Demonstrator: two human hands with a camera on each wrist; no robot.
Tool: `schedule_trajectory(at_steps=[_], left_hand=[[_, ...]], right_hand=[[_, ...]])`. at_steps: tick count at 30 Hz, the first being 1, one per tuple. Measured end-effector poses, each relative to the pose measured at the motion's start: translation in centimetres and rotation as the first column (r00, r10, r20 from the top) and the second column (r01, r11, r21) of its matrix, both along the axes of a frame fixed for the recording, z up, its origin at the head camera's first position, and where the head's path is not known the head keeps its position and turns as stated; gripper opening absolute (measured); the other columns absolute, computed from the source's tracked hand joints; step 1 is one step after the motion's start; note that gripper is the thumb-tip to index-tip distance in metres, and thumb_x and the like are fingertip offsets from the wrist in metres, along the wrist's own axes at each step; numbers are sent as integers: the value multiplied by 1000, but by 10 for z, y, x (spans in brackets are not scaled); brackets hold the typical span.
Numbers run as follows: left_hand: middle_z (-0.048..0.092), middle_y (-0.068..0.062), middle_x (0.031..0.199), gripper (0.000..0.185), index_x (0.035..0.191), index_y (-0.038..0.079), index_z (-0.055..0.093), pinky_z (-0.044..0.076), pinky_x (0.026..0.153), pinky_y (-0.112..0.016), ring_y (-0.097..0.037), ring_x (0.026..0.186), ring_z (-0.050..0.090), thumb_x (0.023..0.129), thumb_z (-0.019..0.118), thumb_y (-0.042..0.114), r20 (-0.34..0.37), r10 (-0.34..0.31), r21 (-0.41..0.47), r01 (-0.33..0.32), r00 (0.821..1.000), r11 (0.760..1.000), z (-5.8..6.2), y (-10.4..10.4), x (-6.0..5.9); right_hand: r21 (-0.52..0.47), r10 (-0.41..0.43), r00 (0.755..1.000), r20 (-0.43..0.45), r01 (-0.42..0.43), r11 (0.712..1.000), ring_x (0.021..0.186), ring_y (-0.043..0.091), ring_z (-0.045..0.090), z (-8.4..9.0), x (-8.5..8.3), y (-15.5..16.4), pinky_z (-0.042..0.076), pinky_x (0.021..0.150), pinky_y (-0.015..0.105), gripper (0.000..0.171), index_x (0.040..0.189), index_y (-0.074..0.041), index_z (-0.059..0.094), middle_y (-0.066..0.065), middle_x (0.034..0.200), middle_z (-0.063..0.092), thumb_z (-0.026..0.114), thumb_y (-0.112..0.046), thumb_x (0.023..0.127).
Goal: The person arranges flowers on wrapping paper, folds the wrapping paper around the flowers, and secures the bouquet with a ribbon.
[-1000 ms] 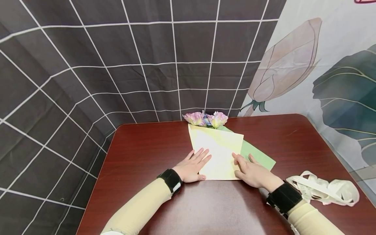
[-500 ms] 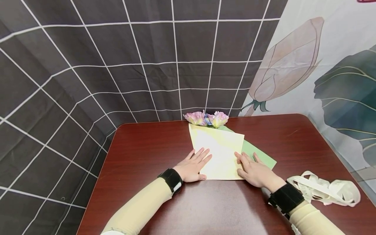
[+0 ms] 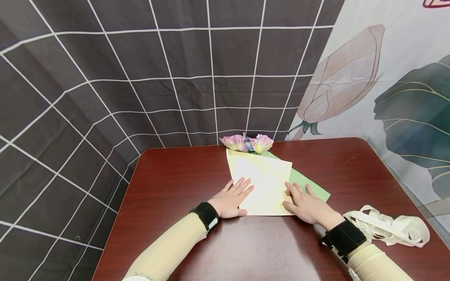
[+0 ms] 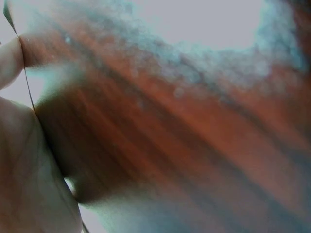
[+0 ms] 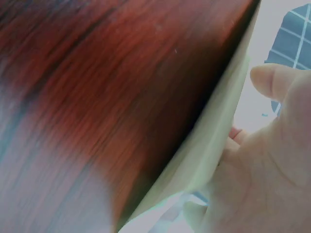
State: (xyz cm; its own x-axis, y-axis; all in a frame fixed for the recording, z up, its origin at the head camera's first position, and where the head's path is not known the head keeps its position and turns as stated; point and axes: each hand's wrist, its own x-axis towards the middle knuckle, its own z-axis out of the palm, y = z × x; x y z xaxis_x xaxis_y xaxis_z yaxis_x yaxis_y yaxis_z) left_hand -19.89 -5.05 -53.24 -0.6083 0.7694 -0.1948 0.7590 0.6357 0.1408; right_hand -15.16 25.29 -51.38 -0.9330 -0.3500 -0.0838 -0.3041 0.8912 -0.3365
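Observation:
A pale yellow sheet of paper (image 3: pixel 263 183) lies folded over a green sheet (image 3: pixel 306 183) on the dark red table (image 3: pixel 175 175). Pink and purple flowers (image 3: pixel 247 143) poke out at its far end. My left hand (image 3: pixel 232 199) lies flat with straight fingers on the paper's near left edge. On the near right edge rests my right hand (image 3: pixel 304 203), fingers spread across the yellow and green sheets. The right wrist view shows the paper's edge (image 5: pixel 218 131) beside my palm (image 5: pixel 272 165). In the left wrist view only blurred table wood (image 4: pixel 184 136) and a bit of hand show.
A loose pile of white ribbon (image 3: pixel 390 226) lies on the table at the near right. A dark grid-patterned cloth (image 3: pixel 140 78) and a flower-printed backdrop (image 3: pixel 386 78) hang behind the table. Bare wood stretches to the left and near side.
My right hand has slid a little to the right along the paper's near edge. The left hand and the paper have stayed put.

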Motion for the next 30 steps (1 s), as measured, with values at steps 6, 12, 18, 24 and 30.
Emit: schedule_trajectory(at_steps=[6,12,18,24,30], left_hand=[[-16,2,159,86,153,24,-4,0,116,-47,-19,145,-15,92,46,58,10,5,-11,-5,1000,1000,-8,2,-3],[-7,-4,160,84,154,27,2,4,116,-50,-24,146,-8,91,51,53,-32,-13,1,13,999,1000,-1,2,0],[1,-8,160,72,150,41,14,9,115,-53,-30,146,-2,91,54,47,-96,-65,-8,65,993,998,8,5,5],[1,-3,160,69,152,33,16,5,116,-48,-24,147,-2,93,50,38,-124,-132,-28,130,983,991,9,10,8],[1,-3,160,71,153,22,15,4,117,-44,-21,147,-2,95,38,56,-74,-115,13,117,991,993,4,15,18]], right_hand=[[-124,-3,1000,-6,2,992,137,43,29,5,2,20,20,106,63,56,128,-16,46,23,147,36,63,-49,86],[-52,173,983,-59,-177,983,138,46,22,7,12,29,23,103,65,78,141,-27,45,21,152,27,80,-41,72],[74,317,936,-153,-309,948,139,41,27,9,16,28,26,106,60,60,131,-36,57,15,154,26,77,-28,74],[157,417,866,-276,-388,908,135,37,35,9,16,23,33,103,57,47,119,-27,68,14,148,38,67,-14,74],[170,447,836,-319,-413,895,133,36,39,9,13,19,38,100,55,39,113,-23,72,13,143,46,64,-13,77]])
